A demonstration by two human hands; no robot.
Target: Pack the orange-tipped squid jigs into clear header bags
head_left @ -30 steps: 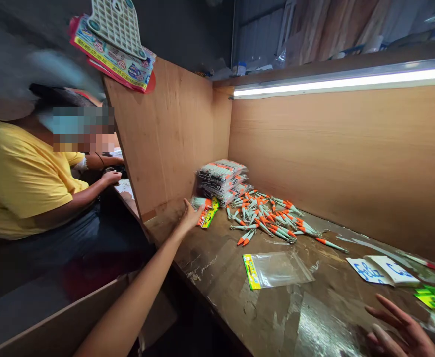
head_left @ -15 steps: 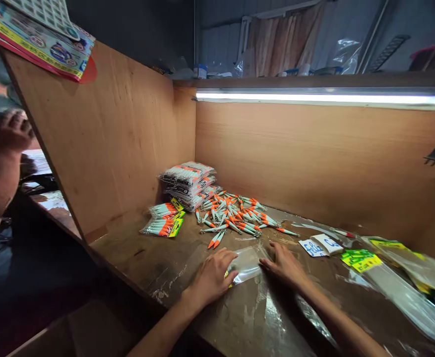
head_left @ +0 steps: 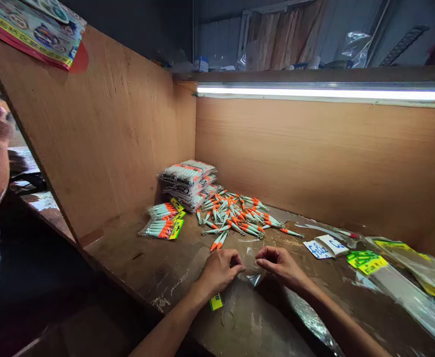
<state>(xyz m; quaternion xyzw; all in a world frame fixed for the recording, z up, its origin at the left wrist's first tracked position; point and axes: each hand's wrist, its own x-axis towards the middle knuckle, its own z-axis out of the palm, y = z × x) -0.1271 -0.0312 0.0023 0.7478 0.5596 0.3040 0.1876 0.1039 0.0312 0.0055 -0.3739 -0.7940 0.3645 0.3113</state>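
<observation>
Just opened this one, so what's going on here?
A person's left hand and right hand, fingers curled, are at a clear bag. Beyond them lie loose orange-tipped lures. To the left, filled packets lie near a stack of packs; other clear bags lie to the right.

Brown bench point(head_left: 135, 267): loose lures point(head_left: 235, 226), stacked packets point(head_left: 188, 173), lettered paper point(head_left: 317, 249).

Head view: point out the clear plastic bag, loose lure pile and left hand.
Clear plastic bag point(head_left: 253, 277): head view, crinkled film.
Loose lure pile point(head_left: 235, 214): head view, middle of the heap.
Left hand point(head_left: 220, 269): head view, back of the hand.
</observation>
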